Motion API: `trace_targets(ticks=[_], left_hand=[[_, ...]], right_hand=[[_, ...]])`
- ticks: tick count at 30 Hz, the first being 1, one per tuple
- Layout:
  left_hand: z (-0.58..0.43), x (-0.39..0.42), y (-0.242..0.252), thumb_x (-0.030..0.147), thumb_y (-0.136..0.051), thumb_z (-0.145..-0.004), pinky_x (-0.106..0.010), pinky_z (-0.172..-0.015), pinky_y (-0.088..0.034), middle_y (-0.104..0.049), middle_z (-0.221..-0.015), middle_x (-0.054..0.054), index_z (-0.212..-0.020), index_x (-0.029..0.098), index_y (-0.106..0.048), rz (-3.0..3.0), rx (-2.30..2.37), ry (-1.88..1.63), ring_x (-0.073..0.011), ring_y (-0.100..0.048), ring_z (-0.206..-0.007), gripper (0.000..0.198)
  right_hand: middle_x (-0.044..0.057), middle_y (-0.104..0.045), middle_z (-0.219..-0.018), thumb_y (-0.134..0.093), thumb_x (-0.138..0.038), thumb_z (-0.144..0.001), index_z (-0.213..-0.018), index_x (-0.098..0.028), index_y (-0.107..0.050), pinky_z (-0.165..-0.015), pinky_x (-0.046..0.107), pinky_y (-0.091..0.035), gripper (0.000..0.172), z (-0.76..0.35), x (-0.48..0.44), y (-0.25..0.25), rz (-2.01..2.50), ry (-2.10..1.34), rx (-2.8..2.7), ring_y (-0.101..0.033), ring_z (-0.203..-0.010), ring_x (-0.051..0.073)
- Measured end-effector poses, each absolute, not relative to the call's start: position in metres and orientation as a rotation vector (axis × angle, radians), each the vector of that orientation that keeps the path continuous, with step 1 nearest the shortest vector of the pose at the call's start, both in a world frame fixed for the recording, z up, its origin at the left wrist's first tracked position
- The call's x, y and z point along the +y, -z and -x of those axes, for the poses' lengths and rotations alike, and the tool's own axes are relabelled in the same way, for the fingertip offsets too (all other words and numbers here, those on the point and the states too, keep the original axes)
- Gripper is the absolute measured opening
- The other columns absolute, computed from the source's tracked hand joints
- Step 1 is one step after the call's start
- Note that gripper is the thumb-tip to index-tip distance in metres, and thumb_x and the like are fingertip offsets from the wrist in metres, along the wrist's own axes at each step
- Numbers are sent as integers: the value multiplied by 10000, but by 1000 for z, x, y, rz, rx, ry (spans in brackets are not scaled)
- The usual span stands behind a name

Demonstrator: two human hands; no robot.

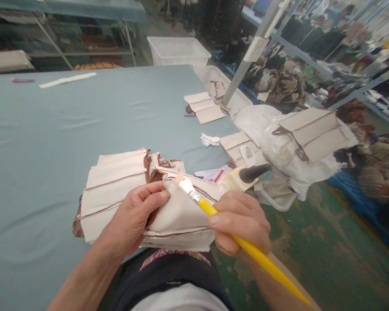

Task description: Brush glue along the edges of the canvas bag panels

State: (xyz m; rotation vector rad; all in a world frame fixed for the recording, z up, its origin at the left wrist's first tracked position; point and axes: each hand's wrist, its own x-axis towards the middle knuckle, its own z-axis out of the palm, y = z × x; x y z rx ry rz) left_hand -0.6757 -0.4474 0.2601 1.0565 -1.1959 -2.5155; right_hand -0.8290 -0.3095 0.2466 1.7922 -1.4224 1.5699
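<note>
Dark clothing (181,273) fills the bottom of the head view, below a beige piece (181,211) beside a beige stack (115,185) on the table (84,112). The left hand (142,205) pinches the piece's upper edge between thumb and forefinger; the right hand (241,220) wraps closed around a yellow brush (208,207), bristles at that edge. A slip could mark the pale surface; a loosened pinch could drop the edge. Just beyond the right hand, a cream container (235,179) risks being knocked. Farther off stand a metal post (246,62) and a white bin (180,51).
</note>
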Motion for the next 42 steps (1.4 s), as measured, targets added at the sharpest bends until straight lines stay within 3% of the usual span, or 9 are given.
trace_targets(ticks=[4,11,15,20,25,31,37,42], left_hand=[[676,-448,-260,266,-983,-642,-170,-546,-564,-768,-657,11,-861,175,-844,-1024,-1168,2542,-112,-644,-532,276],[673,-452,-261,182,-964,-552,-203,-498,-575,-774,-655,-7,-837,149,-843,-1089,-1104,2573,-121,-623,-471,311],[671,-451,-262,191,-973,-555,-199,-524,-586,-777,-662,-9,-851,152,-848,-1084,-1112,2559,-134,-658,-514,324],[664,-452,-261,136,-944,-539,-198,-489,-572,-775,-647,1,-814,159,-840,-1088,-1045,2576,-123,-628,-468,295],[658,-455,-261,126,-936,-549,-187,-487,-561,-757,-621,16,-813,165,-837,-1089,-1032,2546,-118,-619,-466,285],[660,-449,-259,172,-964,-553,-202,-518,-567,-709,-598,41,-805,175,-831,-1063,-1090,2495,-95,-560,-454,285],[657,-446,-251,333,-938,-670,-151,-389,-288,-619,-552,50,-937,160,-843,-1012,-1337,2357,-52,-390,-422,332],[654,-447,-253,356,-922,-657,-192,-399,-284,-563,-520,63,-951,159,-836,-1043,-1387,2320,-71,-378,-405,365]], right_hand=[[-2,-708,-678,-510,-326,-1159,-1022,-191,-644,-520,276,-452,235,833,-316,-248,-1941,-1469,-1407,-600,-538,130],[14,-716,-717,-523,-325,-1157,-1035,-173,-659,-537,279,-452,238,835,-314,-252,-1918,-1514,-1389,-623,-559,128],[11,-725,-719,-503,-330,-1164,-1038,-186,-647,-563,259,-510,239,832,-326,-249,-1972,-1486,-1404,-660,-596,133],[21,-769,-796,-514,-348,-1151,-1058,-217,-673,-662,269,-600,226,834,-328,-244,-1684,-1559,-1534,-743,-689,159],[-14,-689,-666,-554,-391,-1131,-1047,-224,-704,-536,284,-537,240,829,-302,-254,-1604,-1716,-1507,-640,-533,154],[-1,-680,-659,-512,-328,-1143,-966,-191,-668,-520,284,-456,273,818,-307,-261,-1918,-1510,-1526,-586,-517,137],[10,-723,-722,-523,-318,-1144,-986,-192,-668,-592,265,-521,250,800,-333,-249,-1896,-1704,-1423,-650,-593,132],[9,-775,-834,-505,-367,-1152,-1069,-237,-676,-751,273,-626,231,799,-340,-248,-1681,-1888,-1584,-763,-787,152]])
